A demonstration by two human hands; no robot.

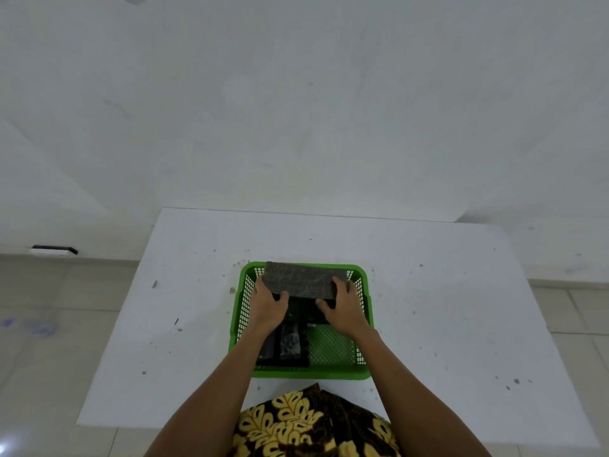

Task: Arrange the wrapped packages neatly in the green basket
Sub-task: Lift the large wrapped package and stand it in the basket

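Observation:
A green mesh basket (pixel 361 374) sits on a white table, close to me. Both hands hold a flat grey patterned wrapped package (pixel 304 280) over the basket's far half. My left hand (pixel 267 308) grips its left end and my right hand (pixel 344 310) grips its right end. Under it lies a dark package, mostly hidden. Two more dark wrapped packages (pixel 290 343) stand side by side in the basket's near left part. The near right part of the basket floor is bare green mesh.
The white table (pixel 445 308) is speckled with small dark marks. A yellow and brown leaf-patterned cloth (pixel 309 423) covers my lap at the table's near edge. Tiled floor lies around the table, and a white wall rises behind it.

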